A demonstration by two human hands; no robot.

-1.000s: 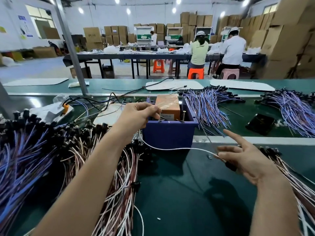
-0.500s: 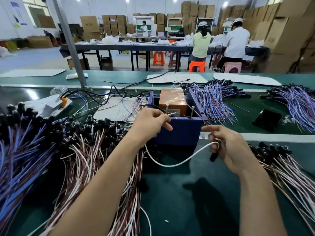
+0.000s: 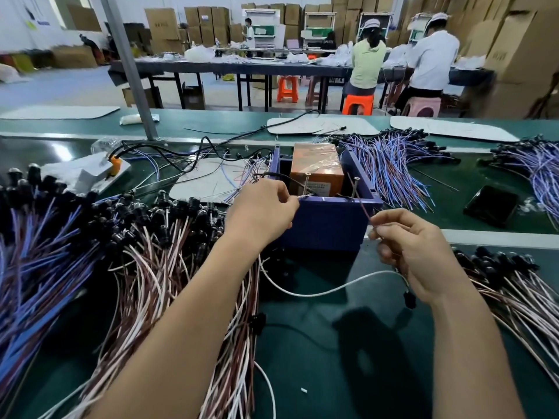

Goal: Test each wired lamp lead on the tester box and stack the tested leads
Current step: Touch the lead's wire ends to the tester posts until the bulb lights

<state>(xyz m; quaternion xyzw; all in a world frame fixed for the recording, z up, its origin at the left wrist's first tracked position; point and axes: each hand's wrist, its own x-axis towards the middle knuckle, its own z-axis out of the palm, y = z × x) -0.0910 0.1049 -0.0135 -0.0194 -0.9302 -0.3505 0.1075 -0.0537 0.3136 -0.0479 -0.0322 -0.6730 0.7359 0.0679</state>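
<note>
Moved since half a second ago: right grip (image 3: 414, 252), up off the socket (image 3: 410, 299) and now pinching the dark wire end of the lamp lead (image 3: 332, 290), aiming it at the right-hand screw (image 3: 356, 180) ahead and above; left grip (image 3: 263, 213) closed on the white wire end, held just ahead of its fingertips at the left-hand screw (image 3: 307, 176), contact too fine to tell; one end per grip, likely so that each end meets its own screw on the tester box (image 3: 326, 225) and closes the circuit; slack looped low between the grips, socket dangling under the right grip.

Counted: one lead in hand, one socket, two screws, one box; one untested heap (image 3: 151, 252) left of the left grip, one tested stack (image 3: 514, 282) right of the right grip, both on the bench (image 3: 302, 343); three purple bundles (image 3: 390, 164) farther out.
</note>
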